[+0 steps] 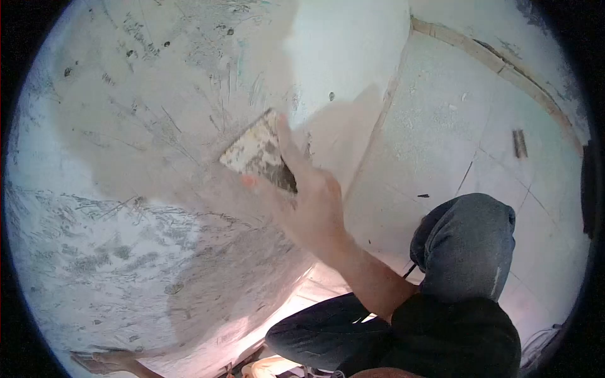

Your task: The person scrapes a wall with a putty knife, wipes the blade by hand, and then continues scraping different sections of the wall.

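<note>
In my right hand (313, 205) is a putty knife (257, 145), its broad blade smeared with whitish filler and dark patches. Index finger and thumb press along the two sides of the blade, and its far edge lies at the plastered wall (145, 120). Around the blade the wall is beige-grey, with scratches and several small dark holes. At the lower left edge of the view, my left hand (116, 361) is closed around a flat, straight-edged tool (85, 361), partly cut off by the view.
A tiled floor (454, 120) spreads to the right of the wall. On it lie a small brown strip (519, 143) and a dark scrap (423, 196). My bent knee (469, 246) in jeans is close by. A skirting strip (466, 44) runs along the far wall.
</note>
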The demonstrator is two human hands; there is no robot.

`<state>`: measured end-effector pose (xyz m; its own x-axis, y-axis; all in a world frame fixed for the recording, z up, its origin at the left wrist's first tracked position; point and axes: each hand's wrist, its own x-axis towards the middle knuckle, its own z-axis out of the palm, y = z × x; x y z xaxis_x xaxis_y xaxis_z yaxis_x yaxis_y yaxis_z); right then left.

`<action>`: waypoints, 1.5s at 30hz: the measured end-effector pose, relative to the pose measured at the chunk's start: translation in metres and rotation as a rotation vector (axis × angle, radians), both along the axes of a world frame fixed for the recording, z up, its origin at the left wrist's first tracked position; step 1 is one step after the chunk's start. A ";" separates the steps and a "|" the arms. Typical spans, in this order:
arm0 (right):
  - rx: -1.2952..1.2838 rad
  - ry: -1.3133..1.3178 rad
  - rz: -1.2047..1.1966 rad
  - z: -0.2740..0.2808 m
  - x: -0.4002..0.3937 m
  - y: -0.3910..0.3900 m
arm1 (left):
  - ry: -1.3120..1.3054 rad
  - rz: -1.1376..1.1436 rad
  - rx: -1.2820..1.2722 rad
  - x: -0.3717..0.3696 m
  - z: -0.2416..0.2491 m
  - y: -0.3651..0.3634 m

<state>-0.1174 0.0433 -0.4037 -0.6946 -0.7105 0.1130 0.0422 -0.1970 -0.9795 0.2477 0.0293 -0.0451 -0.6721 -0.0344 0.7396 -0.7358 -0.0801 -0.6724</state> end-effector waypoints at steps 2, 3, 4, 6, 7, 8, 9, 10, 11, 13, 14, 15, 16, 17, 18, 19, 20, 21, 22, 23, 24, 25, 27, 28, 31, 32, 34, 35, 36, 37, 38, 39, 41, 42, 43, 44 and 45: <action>0.090 -0.089 0.159 0.010 -0.013 0.004 | -0.045 0.040 -0.044 0.005 0.008 -0.002; 0.094 -0.102 0.174 0.007 -0.005 0.003 | -0.059 0.054 -0.039 0.006 0.011 -0.002; 0.059 -0.087 0.109 0.002 0.007 0.003 | -0.063 0.018 -0.009 0.007 0.014 0.000; 0.018 -0.039 0.012 -0.003 0.007 -0.004 | -0.033 -0.049 0.014 0.010 0.006 -0.008; -0.036 -0.066 0.000 -0.004 0.004 -0.007 | 0.024 -0.086 0.072 0.011 0.005 -0.008; -0.093 -0.099 -0.007 -0.005 0.005 -0.011 | 0.075 -0.118 0.128 0.013 0.007 -0.006; -0.100 -0.101 -0.013 -0.010 0.006 -0.016 | 0.124 -0.145 0.182 0.013 0.007 -0.005; -0.173 -0.144 -0.008 -0.016 0.009 -0.021 | 0.061 -0.041 0.095 -0.007 -0.001 0.001; -0.243 -0.186 0.007 -0.020 0.012 -0.023 | 0.058 -0.033 0.094 -0.007 -0.001 -0.003; -0.226 -0.190 0.014 -0.021 0.022 -0.016 | -0.026 -0.180 0.099 0.000 0.003 -0.009; -0.230 -0.170 -0.004 -0.021 0.019 -0.016 | -0.020 -0.186 0.104 0.001 0.003 -0.007; -0.232 -0.153 -0.016 -0.022 0.014 -0.021 | 0.006 -0.129 0.117 0.000 0.003 -0.001; -0.267 -0.161 -0.033 -0.022 0.012 -0.024 | 0.023 -0.067 0.131 -0.001 0.004 0.000; -0.302 -0.172 -0.046 -0.024 0.010 -0.027 | 0.026 -0.073 0.130 0.000 0.003 -0.005; -0.298 -0.173 -0.043 -0.020 0.000 -0.027 | 0.013 -0.146 0.138 0.002 0.003 -0.009; -0.180 -0.279 0.049 -0.010 -0.017 -0.025 | -0.004 -0.211 0.153 0.003 0.004 -0.009; -0.055 -0.390 0.143 -0.005 -0.024 -0.021 | -0.014 -0.194 0.169 0.002 0.008 -0.004; -0.054 -0.390 0.144 -0.010 -0.013 -0.018 | 0.016 -0.206 0.185 0.000 0.008 -0.004; -0.160 -0.228 0.029 -0.018 0.003 -0.019 | 0.061 -0.239 0.184 -0.002 0.001 -0.009; -0.257 -0.077 -0.082 -0.022 0.011 -0.018 | 0.067 -0.253 0.176 -0.003 0.000 -0.011; -0.156 -0.144 0.022 -0.019 0.010 -0.016 | 0.031 -0.215 0.161 -0.003 0.003 -0.009; -0.155 -0.147 0.022 -0.016 0.003 -0.017 | -0.003 -0.173 0.144 -0.001 0.002 -0.006; -0.057 -0.243 0.093 -0.011 -0.007 -0.018 | -0.034 -0.118 0.132 -0.004 0.002 -0.002; -0.049 -0.260 0.105 -0.010 0.006 -0.013 | -0.055 -0.073 0.116 -0.008 0.003 -0.001; -0.205 -0.154 -0.025 -0.008 0.012 -0.017 | 0.034 -0.156 0.118 0.002 0.000 -0.009; -0.175 -0.212 0.016 -0.008 0.002 -0.021 | 0.035 -0.151 0.142 -0.004 -0.004 -0.006; -0.100 -0.342 0.071 -0.002 -0.022 -0.022 | 0.026 -0.125 0.170 -0.007 -0.001 0.000; -0.095 -0.345 0.080 -0.004 -0.011 -0.018 | -0.004 -0.090 0.135 -0.006 0.001 0.002; -0.167 -0.266 0.018 -0.008 0.002 -0.014 | -0.026 -0.066 0.095 -0.006 0.001 0.001; -0.253 -0.166 -0.056 -0.006 -0.002 -0.016 | -0.002 -0.082 0.081 -0.007 -0.004 -0.001; -0.264 -0.147 -0.065 -0.005 -0.009 -0.020 | 0.036 -0.074 0.098 -0.008 -0.005 0.000; -0.276 -0.204 -0.062 -0.006 -0.014 -0.024 | 0.060 -0.056 0.123 -0.008 -0.003 0.003; -0.280 -0.285 -0.040 -0.008 -0.018 -0.027 | -0.059 -0.058 0.095 0.010 0.012 -0.007; -0.308 -0.361 -0.015 -0.012 -0.023 -0.024 | -0.167 -0.057 0.070 0.019 0.020 -0.004; -0.346 -0.419 0.003 -0.012 -0.027 -0.022 | -0.159 -0.046 0.064 0.019 0.021 -0.002; -0.352 -0.403 0.013 -0.009 -0.028 -0.018 | -0.141 -0.047 0.053 0.020 0.021 -0.005; -0.380 -0.459 0.022 -0.005 -0.024 -0.012 | -0.122 -0.043 0.043 0.020 0.019 -0.008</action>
